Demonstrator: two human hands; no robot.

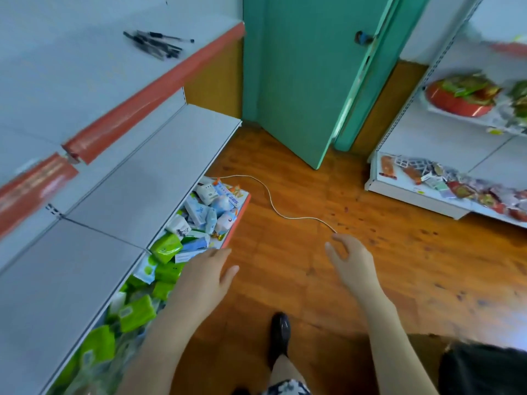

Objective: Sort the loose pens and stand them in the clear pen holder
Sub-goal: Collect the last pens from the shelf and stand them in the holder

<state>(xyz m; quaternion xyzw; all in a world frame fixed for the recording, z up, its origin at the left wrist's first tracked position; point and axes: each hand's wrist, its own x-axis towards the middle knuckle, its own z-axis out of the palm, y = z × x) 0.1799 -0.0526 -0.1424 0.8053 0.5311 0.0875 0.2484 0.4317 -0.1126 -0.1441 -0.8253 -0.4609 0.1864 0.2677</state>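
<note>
While both hands hang out over the wooden floor (pixel 385 280), none of the sorting appears to have begun. The loose pens (pixel 158 44) lie in a dark, untidy heap on the top shelf (pixel 71 75) at about eleven o'clock, well apart from either hand, and none stands upright. The clear pen holder is not in view, so it cannot be said where it waits.

The left hand (pixel 208 277), at about six o'clock, is released, its fingers fairly straight and holding nothing; it hovers near the edge of the bottom shelf, which is piled with green and white packets (pixel 168 246). The right hand (pixel 350 263), at about five o'clock, is also empty, its fingers loosely curled. The end of a thin white cable (pixel 273 206) on the floor shows just beside its fingertips; whether they touch it cannot be told.

By my reckoning the whole task is left: reaching up to the pens at eleven o'clock, gathering and sorting them, finding the holder, and standing them in it.
</note>
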